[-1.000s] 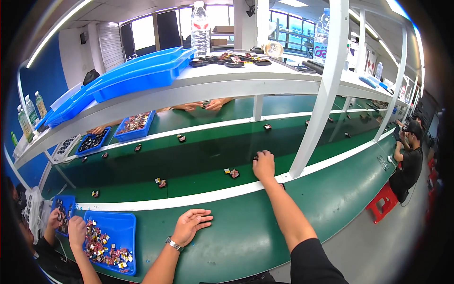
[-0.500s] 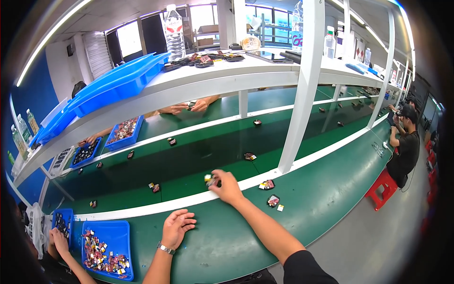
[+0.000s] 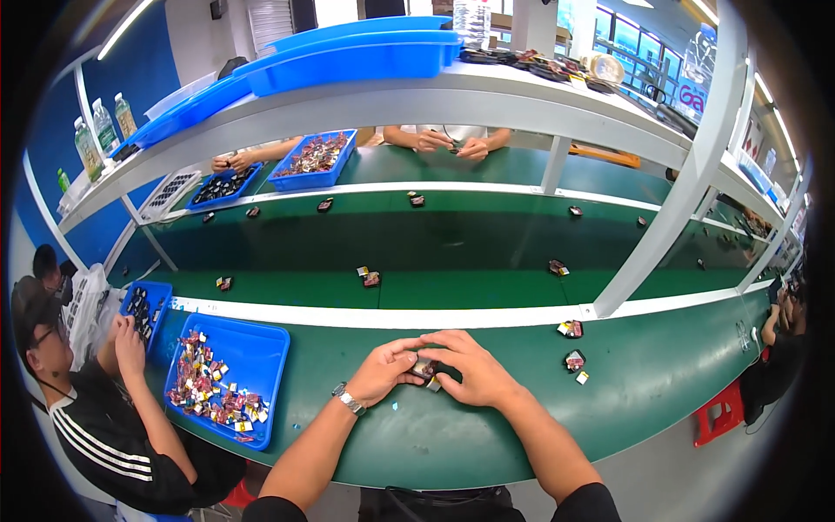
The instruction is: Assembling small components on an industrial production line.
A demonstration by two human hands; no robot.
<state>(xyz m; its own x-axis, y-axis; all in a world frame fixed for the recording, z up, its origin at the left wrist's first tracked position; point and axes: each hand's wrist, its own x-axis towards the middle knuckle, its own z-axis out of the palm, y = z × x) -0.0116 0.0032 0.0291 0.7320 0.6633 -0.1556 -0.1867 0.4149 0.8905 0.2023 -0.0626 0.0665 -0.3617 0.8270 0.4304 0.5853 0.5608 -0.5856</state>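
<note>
In the head view, the left hand (image 3: pixel 381 376) and the right hand (image 3: pixel 477 372) meet above the near green table (image 3: pixel 487 445), with a small dark piece (image 3: pixel 423 368) between them. The left grip pinches that piece between thumb and fingers; the right hand curves over it from the other side, and whether its grip presses on it I cannot tell. A metal watch (image 3: pixel 350 400) circles the left wrist. Left of the hands stands a blue tray (image 3: pixel 263 355) of reddish pieces with white and yellow tags. Two similar pieces (image 3: pixel 571 330) lie to the right, near the white rail (image 3: pixel 470 318), and others lie on the green strip (image 3: pixel 461 292) beyond it. At far left, a co-worker's hand (image 3: pixel 129 348) is beside a smaller blue tray (image 3: pixel 164 300).
</note>
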